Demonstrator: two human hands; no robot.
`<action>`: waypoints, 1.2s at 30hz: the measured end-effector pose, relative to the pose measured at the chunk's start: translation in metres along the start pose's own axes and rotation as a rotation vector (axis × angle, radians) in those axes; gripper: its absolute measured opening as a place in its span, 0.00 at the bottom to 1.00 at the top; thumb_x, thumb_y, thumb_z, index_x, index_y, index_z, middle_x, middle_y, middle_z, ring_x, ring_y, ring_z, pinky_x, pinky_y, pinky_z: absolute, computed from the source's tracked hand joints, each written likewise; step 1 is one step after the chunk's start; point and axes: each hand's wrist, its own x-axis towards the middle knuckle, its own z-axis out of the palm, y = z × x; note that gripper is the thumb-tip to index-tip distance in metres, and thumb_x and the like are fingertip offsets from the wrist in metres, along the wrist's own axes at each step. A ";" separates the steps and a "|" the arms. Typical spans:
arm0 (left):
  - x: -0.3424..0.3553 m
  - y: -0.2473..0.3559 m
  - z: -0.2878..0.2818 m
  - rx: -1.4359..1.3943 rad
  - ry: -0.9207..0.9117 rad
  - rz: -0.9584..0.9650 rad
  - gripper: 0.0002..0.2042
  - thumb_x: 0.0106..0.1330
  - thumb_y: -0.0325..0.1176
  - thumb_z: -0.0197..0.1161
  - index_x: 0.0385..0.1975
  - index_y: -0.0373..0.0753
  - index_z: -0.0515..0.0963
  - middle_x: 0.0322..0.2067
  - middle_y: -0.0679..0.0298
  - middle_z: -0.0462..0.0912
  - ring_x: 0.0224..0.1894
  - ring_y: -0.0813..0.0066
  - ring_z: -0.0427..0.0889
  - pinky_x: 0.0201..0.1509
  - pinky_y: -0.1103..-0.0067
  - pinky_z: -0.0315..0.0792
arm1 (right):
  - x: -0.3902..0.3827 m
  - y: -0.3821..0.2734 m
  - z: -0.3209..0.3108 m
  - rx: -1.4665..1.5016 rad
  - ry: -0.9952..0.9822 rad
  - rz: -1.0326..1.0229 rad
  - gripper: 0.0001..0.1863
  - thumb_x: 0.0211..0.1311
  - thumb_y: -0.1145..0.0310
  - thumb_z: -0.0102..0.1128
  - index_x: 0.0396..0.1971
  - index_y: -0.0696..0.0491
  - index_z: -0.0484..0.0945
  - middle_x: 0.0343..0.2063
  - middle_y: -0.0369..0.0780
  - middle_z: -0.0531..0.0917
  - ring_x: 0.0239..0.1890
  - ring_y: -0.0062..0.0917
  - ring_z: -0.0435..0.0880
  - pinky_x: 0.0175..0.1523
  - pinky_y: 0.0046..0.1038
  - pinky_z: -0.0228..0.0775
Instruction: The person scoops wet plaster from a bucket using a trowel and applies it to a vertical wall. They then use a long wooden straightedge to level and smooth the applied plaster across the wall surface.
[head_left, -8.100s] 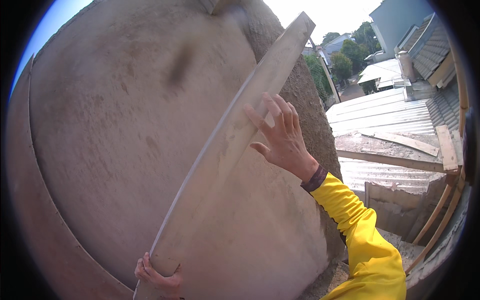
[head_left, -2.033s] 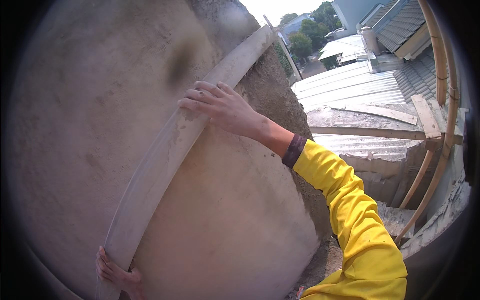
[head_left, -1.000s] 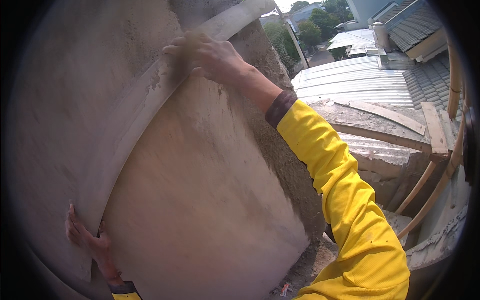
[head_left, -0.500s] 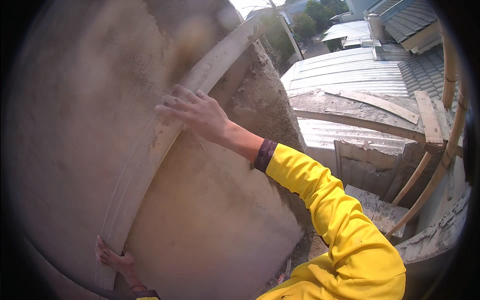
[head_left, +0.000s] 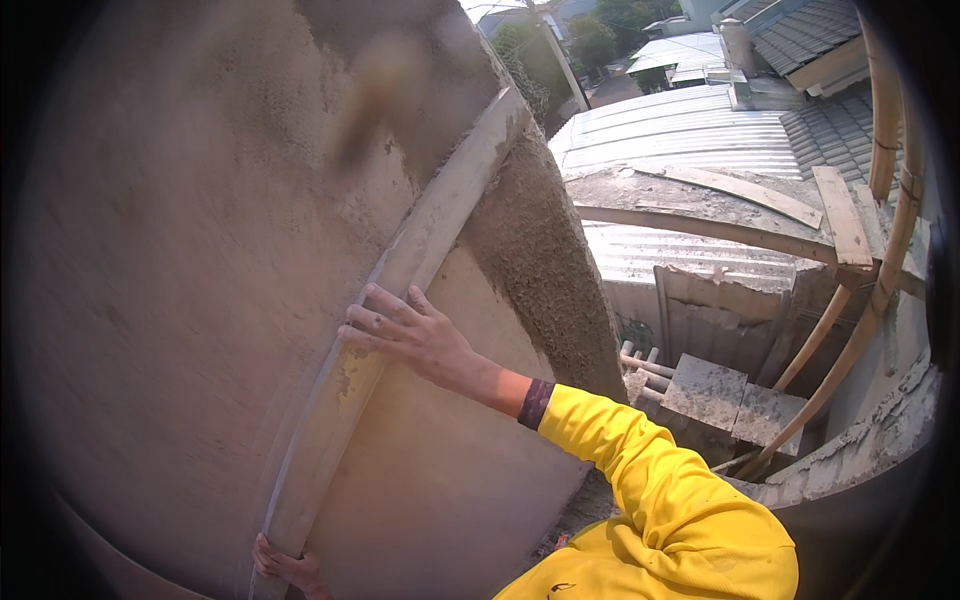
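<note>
A long, pale, mortar-smeared straightedge (head_left: 450,220) lies slantwise against a grey plastered wall (head_left: 200,260), its upper end at the wall's rough corner. My right hand (head_left: 418,338) grips it near its middle, fingers hooked over the far edge and the thumb along the near side. Down at the lower left, my left hand (head_left: 288,568) has its fingers round the lower part of the bar; the frame's bottom cuts off the wrist. Smoother plaster (head_left: 430,480) shows below the bar, rougher texture above.
Beyond the wall corner (head_left: 550,220) on the right are bamboo poles (head_left: 880,300), loose planks (head_left: 845,215) and a rubble-covered ledge (head_left: 700,195). Pipes (head_left: 648,370) and grey slabs (head_left: 706,388) sit lower down. Corrugated roofs (head_left: 680,125) and a utility pole (head_left: 562,55) stand farther off.
The straightedge has slid down the wall, both hands moving with it; my left hand has also shifted right. More of the coarse corner strip shows, and the view has shifted slightly.
</note>
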 end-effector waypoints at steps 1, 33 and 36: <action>-0.029 -0.005 -0.006 0.261 -0.235 -0.001 0.47 0.55 0.61 0.70 0.71 0.37 0.65 0.63 0.54 0.71 0.66 0.48 0.68 0.70 0.49 0.58 | -0.013 -0.016 0.001 0.006 -0.039 -0.027 0.45 0.63 0.64 0.67 0.77 0.25 0.57 0.74 0.24 0.65 0.78 0.29 0.58 0.74 0.41 0.70; 0.264 -0.006 -0.036 0.015 0.117 -0.068 0.44 0.61 0.52 0.66 0.77 0.42 0.60 0.70 0.58 0.67 0.73 0.53 0.62 0.79 0.53 0.51 | 0.217 0.112 -0.043 0.102 0.104 -0.135 0.51 0.52 0.62 0.77 0.77 0.29 0.60 0.74 0.26 0.66 0.78 0.30 0.59 0.77 0.45 0.62; 0.400 -0.026 -0.060 -0.111 0.249 -0.023 0.44 0.60 0.36 0.72 0.78 0.50 0.58 0.73 0.58 0.65 0.76 0.55 0.59 0.80 0.54 0.49 | 0.349 0.145 -0.075 -0.025 0.121 -0.144 0.50 0.55 0.61 0.76 0.77 0.29 0.60 0.74 0.27 0.66 0.78 0.31 0.59 0.79 0.37 0.60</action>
